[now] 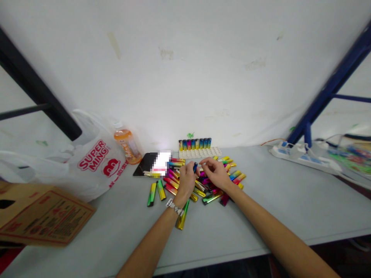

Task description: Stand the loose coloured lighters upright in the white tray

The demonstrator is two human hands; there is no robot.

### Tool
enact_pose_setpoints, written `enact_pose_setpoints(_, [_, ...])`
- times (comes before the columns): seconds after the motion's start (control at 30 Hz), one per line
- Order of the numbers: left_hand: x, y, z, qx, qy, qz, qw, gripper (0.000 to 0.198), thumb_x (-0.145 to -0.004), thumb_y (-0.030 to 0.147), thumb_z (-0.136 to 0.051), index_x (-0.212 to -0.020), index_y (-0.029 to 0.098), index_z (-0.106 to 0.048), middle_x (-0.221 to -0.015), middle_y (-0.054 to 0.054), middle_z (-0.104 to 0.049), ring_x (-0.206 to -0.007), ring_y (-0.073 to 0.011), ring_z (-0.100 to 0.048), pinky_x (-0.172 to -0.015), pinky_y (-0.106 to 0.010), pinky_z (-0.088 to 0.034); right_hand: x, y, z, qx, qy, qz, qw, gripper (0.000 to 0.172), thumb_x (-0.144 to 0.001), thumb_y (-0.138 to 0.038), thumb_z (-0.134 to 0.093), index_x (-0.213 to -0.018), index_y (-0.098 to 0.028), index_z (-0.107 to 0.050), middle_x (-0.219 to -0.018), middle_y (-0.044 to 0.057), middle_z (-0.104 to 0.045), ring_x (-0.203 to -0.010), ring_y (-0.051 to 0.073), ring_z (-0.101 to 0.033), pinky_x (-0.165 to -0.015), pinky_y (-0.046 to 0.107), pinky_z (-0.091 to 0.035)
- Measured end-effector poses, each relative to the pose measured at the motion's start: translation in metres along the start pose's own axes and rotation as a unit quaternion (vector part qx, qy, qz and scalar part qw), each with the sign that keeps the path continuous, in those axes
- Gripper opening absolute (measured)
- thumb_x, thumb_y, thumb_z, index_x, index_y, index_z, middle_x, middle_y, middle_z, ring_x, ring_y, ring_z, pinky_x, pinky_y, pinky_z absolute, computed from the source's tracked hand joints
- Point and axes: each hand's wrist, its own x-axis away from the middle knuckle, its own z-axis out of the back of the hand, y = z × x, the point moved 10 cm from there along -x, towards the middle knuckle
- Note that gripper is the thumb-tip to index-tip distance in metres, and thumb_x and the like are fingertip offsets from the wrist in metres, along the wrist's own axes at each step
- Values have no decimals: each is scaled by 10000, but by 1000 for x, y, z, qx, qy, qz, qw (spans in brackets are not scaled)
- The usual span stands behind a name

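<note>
The person's left hand (pixel 188 179) is closed on a dark blue lighter (pixel 195 167), above a loose pile of lighters (pixel 199 192) midway between the back and front edges of the worktop (pixel 278 193). The right hand (pixel 216 173) is just beside it, fingers bent toward the lighter; whether they grip anything cannot be told. At the worktop's back edge, a row of upright lighters (pixel 189 145) stands in a pale tray (pixel 199 153). An orange bottle (pixel 124 139) stands left along that edge; a power strip (pixel 304 157) lies toward the back right corner.
</note>
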Motion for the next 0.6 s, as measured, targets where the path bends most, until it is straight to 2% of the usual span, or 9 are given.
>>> enact_pose_setpoints(0.13, [2,3,-1,-31,-1,6,1000,407,-853,295,-420,-461,187,-441,-483,4,-446,-483,-107,-413,-491,-231,-339,0,1,-1,-2,0,2,1000,200,-885,-317,-519,-931,-163,-637,-525,-75,-403,-475,94,-369,-492,223,-307])
enact_pose_setpoints(0.43, [-2,-16,0,11,-8,10,1000,432,-864,422,-452,-512,172,-458,-519,17,-451,-513,-94,-428,-518,-210,-358,1,-2,1,-16,2,9,1000,161,-874,-297,-541,-916,-173,-633,-530,-69,-432,-471,93,-387,-486,220,-316])
enact_pose_setpoints(0.5, [-1,-17,-1,41,-12,10,999,437,-859,475,-475,-544,173,-461,-544,20,-457,-536,-96,-444,-533,-206,-389,2,-8,0,-40,-12,20,999,157,-860,-287,-556,-945,-174,-625,-589,-50,-492,-498,95,-428,-494,217,-339])
enact_pose_setpoints(0.6, [0,-19,-1,89,-4,15,996,427,-849,554,-490,-645,179,-488,-622,24,-500,-598,-104,-489,-583,-212,-450,5,-22,-1,-82,-36,43,995,214,-841,-313,-602,-1011,-185,-617,-826,11,-590,-610,107,-518,-533,218,-403])
